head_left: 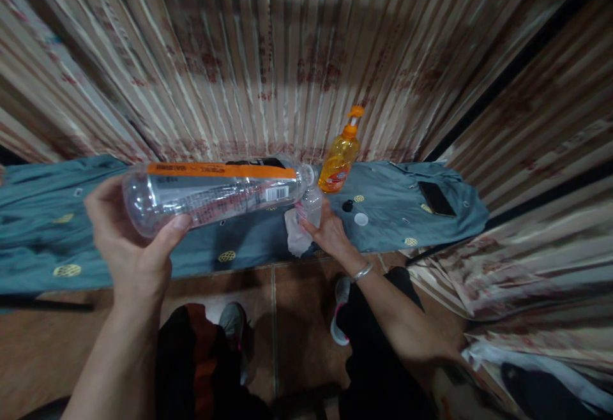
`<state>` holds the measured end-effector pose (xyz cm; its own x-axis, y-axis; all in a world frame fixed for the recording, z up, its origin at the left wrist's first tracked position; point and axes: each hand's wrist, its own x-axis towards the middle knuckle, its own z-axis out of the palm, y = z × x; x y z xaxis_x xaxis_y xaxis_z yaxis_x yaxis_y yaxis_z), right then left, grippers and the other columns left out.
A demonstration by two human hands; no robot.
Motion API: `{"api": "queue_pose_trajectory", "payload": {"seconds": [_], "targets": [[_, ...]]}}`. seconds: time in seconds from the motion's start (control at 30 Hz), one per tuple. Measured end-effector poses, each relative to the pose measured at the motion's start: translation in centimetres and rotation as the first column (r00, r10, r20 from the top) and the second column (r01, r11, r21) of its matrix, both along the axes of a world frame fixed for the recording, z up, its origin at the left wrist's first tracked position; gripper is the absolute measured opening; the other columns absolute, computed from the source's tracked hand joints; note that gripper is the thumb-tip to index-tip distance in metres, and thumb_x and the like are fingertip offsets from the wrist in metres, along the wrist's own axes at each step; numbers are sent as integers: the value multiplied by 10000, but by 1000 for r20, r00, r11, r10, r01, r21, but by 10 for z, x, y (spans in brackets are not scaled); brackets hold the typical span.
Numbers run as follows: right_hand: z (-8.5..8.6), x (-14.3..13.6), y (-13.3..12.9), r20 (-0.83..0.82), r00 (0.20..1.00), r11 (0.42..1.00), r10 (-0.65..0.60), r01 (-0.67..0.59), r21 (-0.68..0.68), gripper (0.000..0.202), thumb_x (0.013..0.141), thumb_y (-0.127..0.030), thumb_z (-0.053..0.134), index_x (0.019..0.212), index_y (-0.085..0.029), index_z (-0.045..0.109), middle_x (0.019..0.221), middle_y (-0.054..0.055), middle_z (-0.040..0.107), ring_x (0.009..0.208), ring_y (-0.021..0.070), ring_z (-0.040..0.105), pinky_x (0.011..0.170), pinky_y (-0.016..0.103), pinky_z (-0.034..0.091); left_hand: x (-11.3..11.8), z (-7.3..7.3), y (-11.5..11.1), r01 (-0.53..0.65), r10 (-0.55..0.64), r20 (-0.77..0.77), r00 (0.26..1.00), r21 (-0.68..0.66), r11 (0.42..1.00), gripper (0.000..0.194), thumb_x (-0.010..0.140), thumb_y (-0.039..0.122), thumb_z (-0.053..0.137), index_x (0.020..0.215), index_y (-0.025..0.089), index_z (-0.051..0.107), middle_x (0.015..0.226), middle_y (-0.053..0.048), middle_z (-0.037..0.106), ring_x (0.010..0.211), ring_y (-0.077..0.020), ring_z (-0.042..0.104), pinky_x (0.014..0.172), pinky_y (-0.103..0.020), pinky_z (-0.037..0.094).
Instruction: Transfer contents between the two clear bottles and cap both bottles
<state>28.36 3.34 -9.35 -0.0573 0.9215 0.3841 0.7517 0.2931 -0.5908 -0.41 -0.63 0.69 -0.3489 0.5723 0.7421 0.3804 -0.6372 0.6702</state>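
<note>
My left hand (138, 241) grips the base end of a large clear plastic bottle (215, 190) with an orange-striped label. That bottle lies nearly level in the air, its mouth pointing right. Its neck meets the top of a small clear bottle (312, 205), which my right hand (330, 232) holds around its side. Whether liquid passes between them I cannot make out. A crumpled white tissue (297, 233) lies beside the small bottle, left of my right fingers. Behind my right hand stands an orange pump bottle (339, 163) with yellow-orange liquid inside.
A teal patterned cloth (258, 260) covers the long narrow surface. On it, to the right, are a small black cap (347, 205), a white round lid (361, 219) and a dark phone (437, 199). Pleated curtains (268, 56) hang close behind; a dark pole (517, 62) slants at right.
</note>
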Motion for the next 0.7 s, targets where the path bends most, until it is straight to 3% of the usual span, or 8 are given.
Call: {"api": "queue_pose_trajectory", "payload": {"seconds": [0.7], "targets": [[-2,1,0,18,1000,1000,5,-5,10,656,860,-418,616,1359,-91,344,1108,191,690,988,296,691,827,372,536,-2,-1,1,-1,1,9,1000,5,1000,781,485,410,826,1189,193,567,1173,-61,606,1117,-240,585,1004,-442,426]]}}
